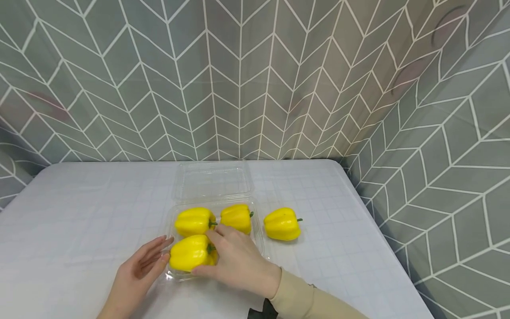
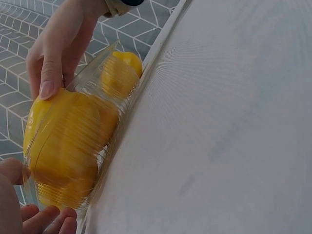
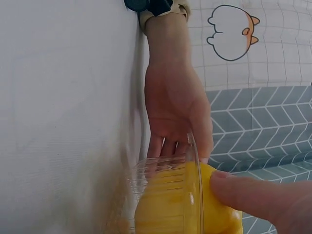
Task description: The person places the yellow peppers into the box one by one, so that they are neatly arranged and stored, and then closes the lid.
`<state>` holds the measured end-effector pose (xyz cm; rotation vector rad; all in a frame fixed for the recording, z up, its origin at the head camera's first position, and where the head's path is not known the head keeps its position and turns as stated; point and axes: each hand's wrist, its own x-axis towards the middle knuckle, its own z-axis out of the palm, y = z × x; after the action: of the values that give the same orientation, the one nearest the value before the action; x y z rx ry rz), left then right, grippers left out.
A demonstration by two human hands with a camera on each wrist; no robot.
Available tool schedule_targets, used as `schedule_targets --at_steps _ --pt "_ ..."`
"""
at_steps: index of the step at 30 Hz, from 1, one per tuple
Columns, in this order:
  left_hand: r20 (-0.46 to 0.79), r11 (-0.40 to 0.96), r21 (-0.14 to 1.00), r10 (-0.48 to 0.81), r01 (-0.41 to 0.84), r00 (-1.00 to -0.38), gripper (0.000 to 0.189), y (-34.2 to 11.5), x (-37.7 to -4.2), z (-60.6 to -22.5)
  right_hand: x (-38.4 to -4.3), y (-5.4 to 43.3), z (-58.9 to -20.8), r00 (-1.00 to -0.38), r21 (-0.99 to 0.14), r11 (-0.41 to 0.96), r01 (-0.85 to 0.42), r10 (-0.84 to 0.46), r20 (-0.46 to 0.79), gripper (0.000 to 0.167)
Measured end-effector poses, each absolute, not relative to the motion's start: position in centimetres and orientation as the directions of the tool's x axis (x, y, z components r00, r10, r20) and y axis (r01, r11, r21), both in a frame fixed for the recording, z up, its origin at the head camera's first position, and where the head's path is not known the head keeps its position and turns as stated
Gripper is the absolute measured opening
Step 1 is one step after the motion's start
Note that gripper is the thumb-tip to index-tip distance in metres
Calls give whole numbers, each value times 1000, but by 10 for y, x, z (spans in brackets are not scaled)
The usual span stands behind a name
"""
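Observation:
A clear plastic clamshell container [image 1: 258,239] lies on the table, its lid [image 1: 214,180] folded back. Inside it are a yellow bell pepper at the back left [image 1: 194,221], one at the back right [image 1: 236,217], and one at the front left [image 1: 189,253]. My right hand [image 1: 239,261] grips the stem end of the front-left pepper from the right, thumb low on its near side. My left hand [image 1: 137,277] is at the container's left side, fingers loosely extended; in the right wrist view the left hand [image 3: 175,97] lies alongside the clear wall. The right palm hides the container's front right.
Another yellow bell pepper [image 1: 281,224] sits on the table just right of the container. A white cloth with a faint grid covers the table [image 1: 99,208]. Grey chevron-patterned curtains [image 1: 255,88] hang behind and to the right.

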<state>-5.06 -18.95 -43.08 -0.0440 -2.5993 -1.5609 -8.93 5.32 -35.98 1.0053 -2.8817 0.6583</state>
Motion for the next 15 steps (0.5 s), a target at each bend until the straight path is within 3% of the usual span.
schedule_targets --at_steps 6,15 --pt "104 481 873 -30 77 -994 46 -190 -51 -430 -90 53 -360 -791 -398 694 -600 -587 171 65" --pt "92 490 869 -39 61 -995 47 -190 -52 -430 -87 47 -369 -769 -286 714 -639 -587 252 62"
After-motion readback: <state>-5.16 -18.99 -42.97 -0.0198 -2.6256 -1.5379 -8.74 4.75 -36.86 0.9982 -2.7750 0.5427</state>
